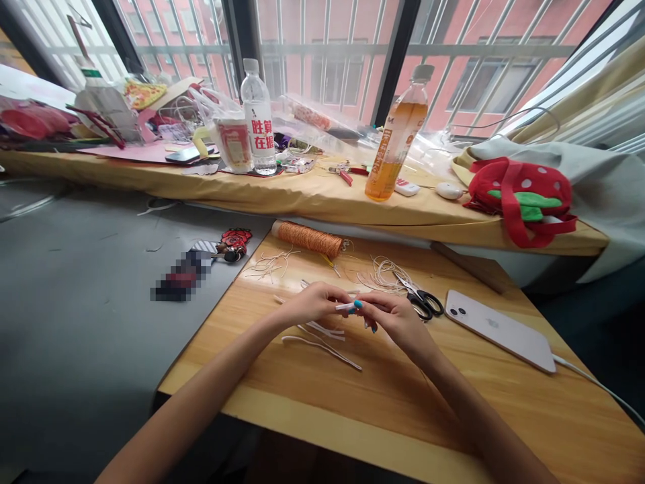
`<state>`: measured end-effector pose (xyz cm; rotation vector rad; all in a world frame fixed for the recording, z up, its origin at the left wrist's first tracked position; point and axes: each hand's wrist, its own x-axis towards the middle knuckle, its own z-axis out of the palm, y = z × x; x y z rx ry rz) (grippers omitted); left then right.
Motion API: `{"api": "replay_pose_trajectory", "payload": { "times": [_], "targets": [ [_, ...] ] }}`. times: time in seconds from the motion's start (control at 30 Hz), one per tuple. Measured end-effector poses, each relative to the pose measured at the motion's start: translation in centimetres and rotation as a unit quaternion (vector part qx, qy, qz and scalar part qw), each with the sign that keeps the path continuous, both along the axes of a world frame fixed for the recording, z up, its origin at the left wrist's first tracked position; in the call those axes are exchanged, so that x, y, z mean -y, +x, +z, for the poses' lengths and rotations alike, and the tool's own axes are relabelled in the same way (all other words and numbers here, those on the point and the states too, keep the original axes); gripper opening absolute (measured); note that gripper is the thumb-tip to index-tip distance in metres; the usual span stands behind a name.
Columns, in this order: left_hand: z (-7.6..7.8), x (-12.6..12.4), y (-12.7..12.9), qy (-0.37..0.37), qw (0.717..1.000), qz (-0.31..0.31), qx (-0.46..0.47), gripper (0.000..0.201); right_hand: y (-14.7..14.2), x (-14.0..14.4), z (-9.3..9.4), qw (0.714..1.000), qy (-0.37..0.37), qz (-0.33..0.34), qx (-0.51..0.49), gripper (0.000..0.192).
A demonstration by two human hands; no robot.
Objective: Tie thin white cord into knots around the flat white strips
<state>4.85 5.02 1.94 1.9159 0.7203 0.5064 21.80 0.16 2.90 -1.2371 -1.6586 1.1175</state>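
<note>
Forearms, two, bare, enter from 6 o'clock and converge at frame centre over the wooden table [453, 430].

Left hand [312, 304]: fingers curled and pressed together, pinching one end of a short white piece of cord [345, 306] at its tip. Held just above the tabletop, likely so the fine piece stays steady and close to the eye.

Right hand [398, 319]: fingers closed, blue-painted nails meeting the same cord from the other end. The two hands touch at the pinch; the cord spans the small gap between them.

Loose white strands [322, 344]: lying flat on the table directly beneath the hands, toward 6 o'clock of them, apparently cut lengths kept within reach.

Scissors [423, 300]: black handles, resting at 3 o'clock just beside the right hand, handy to that hand.

Tangle of pale thread [383, 272]: at 1 o'clock of the hands, beside the scissors.

Spool of orange cord [308, 238]: on its side at 12 o'clock, near the table's far edge, a loose end trailing toward the hands.

Phone [501, 329]: face down at 3 o'clock, past the scissors, cable running off to the right.

Sill behind, covered in yellow cloth: clear water bottle [258, 128], bottle of orange drink [396, 144], red strawberry pouch [524, 195], clear of the work surface.
</note>
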Motion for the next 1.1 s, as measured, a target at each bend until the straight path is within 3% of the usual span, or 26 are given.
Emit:
{"api": "replay_pose_trajectory", "payload": {
  "times": [0.17,0.33,0.6,0.73,0.9,1.1],
  "targets": [
    [-0.3,-0.2,-0.4,0.206,0.974,0.027,-0.091,0.016,0.0,0.2,0.0,0.991,0.086,0.028,0.099,0.021],
    [-0.9,-0.3,-0.6,0.327,0.937,0.026,-0.116,0.018,-0.3,0.1,-0.4,0.974,0.145,0.022,0.175,0.019],
    [-0.4,1.3,0.4,0.457,0.876,0.112,-0.11,0.028,-0.3,0.1,-0.7,0.986,0.087,-0.041,0.139,0.018],
    [-0.9,1.9,1.0,0.448,0.876,0.155,-0.085,0.027,-0.3,0.0,-0.8,0.992,0.025,-0.07,0.099,0.023],
    [-1.5,2.1,1.5,0.358,0.909,0.214,-0.016,0.023,-0.7,-0.4,-1.7,0.995,-0.025,-0.089,-0.029,0.029],
    [-1.7,2.3,2.1,0.238,0.948,0.205,0.054,0.017,-0.8,-0.7,-1.8,0.958,-0.111,-0.133,-0.228,0.031]
  ]
}}
